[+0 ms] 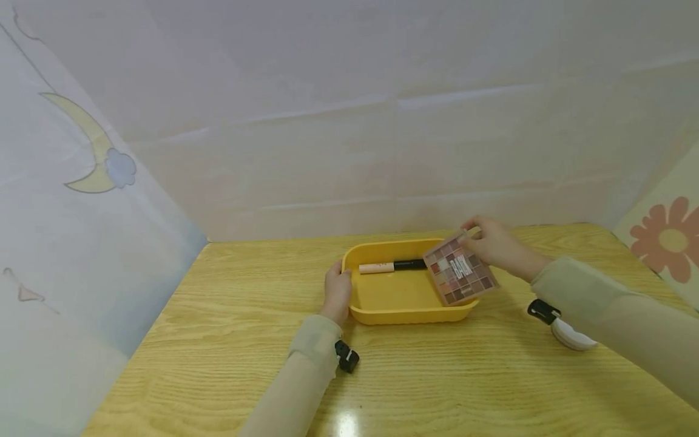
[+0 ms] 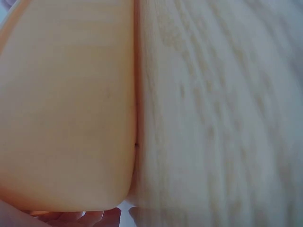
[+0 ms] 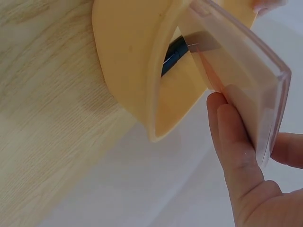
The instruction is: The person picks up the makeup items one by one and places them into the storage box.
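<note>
A yellow plastic tray (image 1: 404,316) sits on the wooden table, and my left hand (image 1: 337,291) grips its left end, thumb at the rim. In the left wrist view the tray's side wall (image 2: 66,104) fills the left half, with fingertips just showing below it. My right hand (image 1: 494,246) pinches an eyeshadow palette (image 1: 455,273) by its upper right corner, tilted over the tray's right end. The right wrist view has the palette (image 3: 251,71) between thumb and fingers. Inside the tray lies a pink and black cosmetic tube (image 1: 377,268), its black end partly behind the palette.
A white rounded object (image 1: 572,335) lies on the table (image 1: 246,315) at the right, partly hidden by my right sleeve. Behind the table hangs a pale sheet (image 1: 327,152); printed cloths stand at both sides.
</note>
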A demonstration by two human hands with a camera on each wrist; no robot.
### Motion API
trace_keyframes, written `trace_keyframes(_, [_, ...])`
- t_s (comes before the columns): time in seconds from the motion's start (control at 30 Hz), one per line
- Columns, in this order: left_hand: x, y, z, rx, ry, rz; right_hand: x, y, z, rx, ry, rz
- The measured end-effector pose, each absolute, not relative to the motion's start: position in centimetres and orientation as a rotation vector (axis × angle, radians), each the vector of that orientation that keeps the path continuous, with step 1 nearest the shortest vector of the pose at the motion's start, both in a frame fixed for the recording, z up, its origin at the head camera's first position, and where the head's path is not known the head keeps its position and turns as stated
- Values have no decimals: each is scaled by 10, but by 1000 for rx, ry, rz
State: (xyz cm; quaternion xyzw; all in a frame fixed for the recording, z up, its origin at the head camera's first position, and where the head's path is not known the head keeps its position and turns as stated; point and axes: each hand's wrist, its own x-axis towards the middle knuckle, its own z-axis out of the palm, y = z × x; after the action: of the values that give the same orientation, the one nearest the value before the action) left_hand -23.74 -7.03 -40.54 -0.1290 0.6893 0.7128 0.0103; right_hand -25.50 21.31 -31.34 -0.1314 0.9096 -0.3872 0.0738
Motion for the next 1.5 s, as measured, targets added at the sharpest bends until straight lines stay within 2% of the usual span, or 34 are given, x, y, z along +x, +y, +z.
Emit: trace_keyframes(1.5, [-236,-69,-405,-421,2144,2223,-260,176,-320,-452,2617,-1141])
